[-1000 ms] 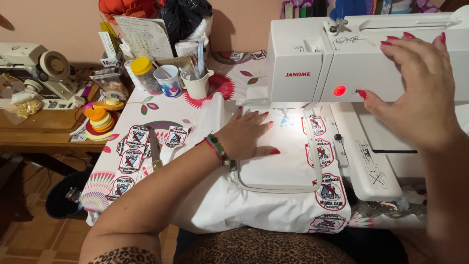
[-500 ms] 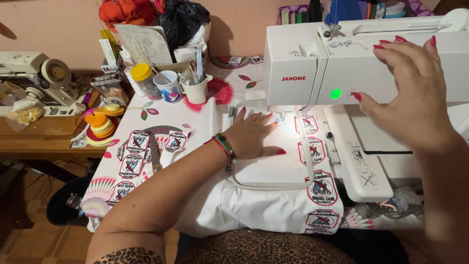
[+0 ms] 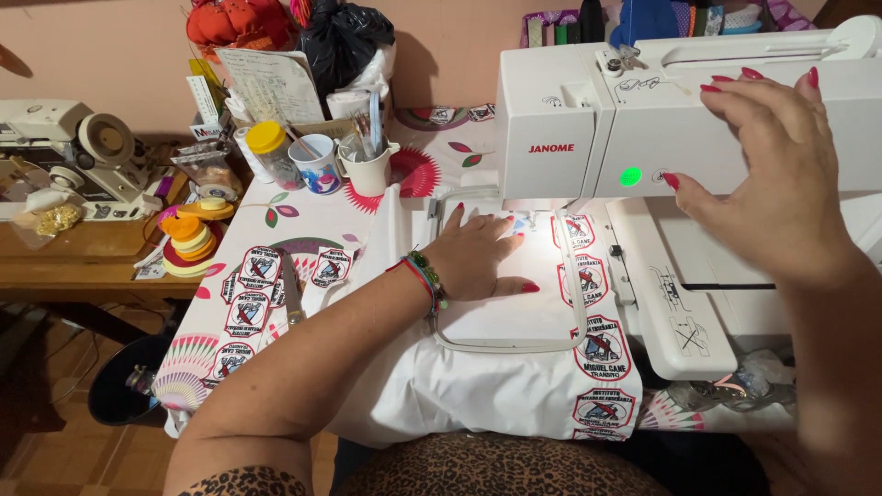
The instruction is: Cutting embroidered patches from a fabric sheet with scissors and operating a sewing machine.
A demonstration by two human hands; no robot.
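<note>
The left hand (image 3: 482, 262) hides the needle area; the sewing machine (image 3: 643, 119) runs off the right edge.

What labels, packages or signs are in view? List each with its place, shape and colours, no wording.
Embroidered badges: shield-shaped, white with red, black and blue, in a column on the white fabric right of the hoop.
Loose badges: same design, on the tablecloth left of the left hand.
Paper sheet: white, handwritten, propped at the table's back.
Green light: round, on the white machine near the right hand.
</note>
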